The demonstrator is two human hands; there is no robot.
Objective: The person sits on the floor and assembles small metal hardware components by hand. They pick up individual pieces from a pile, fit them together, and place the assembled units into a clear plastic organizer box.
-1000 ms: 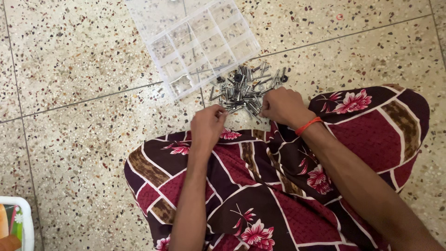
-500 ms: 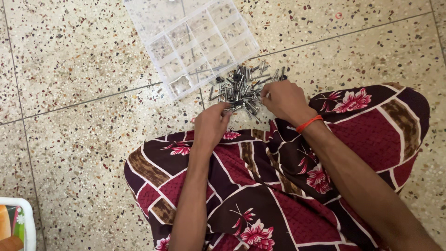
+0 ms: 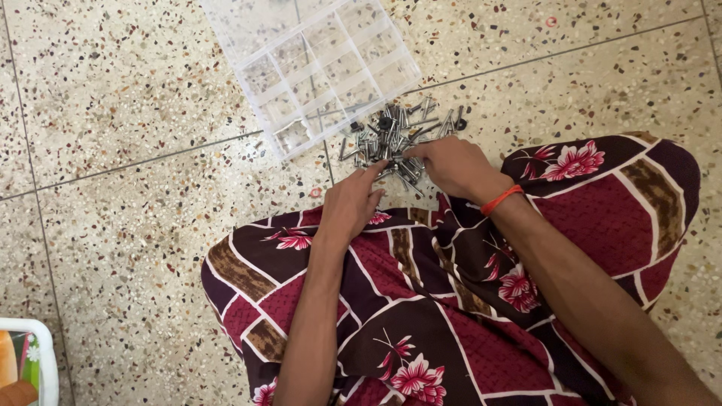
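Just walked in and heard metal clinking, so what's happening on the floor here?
A person sits on the speckled terrazzo floor in a maroon flowered garment, with both hands in a loose pile of small silver metal screws and bolts. The left hand reaches its fingertips to the pile's near edge; the right hand, with an orange band at the wrist, rests on the pile's right side. A clear plastic compartment organiser box lies open just beyond the pile.
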